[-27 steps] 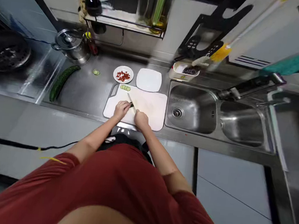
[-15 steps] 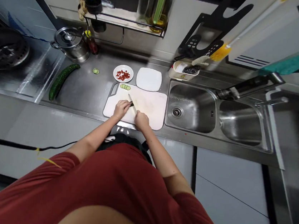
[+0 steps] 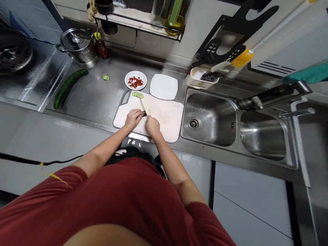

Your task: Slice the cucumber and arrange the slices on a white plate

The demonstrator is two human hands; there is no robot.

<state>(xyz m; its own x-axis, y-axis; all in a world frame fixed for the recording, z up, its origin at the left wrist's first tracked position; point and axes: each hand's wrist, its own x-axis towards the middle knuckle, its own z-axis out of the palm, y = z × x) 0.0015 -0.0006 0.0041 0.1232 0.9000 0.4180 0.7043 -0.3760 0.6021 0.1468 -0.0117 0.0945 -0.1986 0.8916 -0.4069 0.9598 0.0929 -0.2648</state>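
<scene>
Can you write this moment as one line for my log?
left hand: holds dark green cucumber piece on white plastic cutting board | right hand: grips steel knife | nearby: round green cucumber slices

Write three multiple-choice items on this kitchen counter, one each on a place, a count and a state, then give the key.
1. Where does the long cucumber lie?
A. On the steel counter, left of the cutting board
B. On the shelf
C. On the square white plate

2. How many basins does the sink have?
A. One
B. Two
C. Three

3. What is the right hand doing?
A. Holding a knife over the cutting board
B. Resting on the faucet
C. Lifting a pot lid

1: A. It lies on bare steel beyond the board's left edge.
2: B. One basin with a drain has a second basin to its right.
3: A. The blade meets the cucumber piece that the left hand holds.
</scene>
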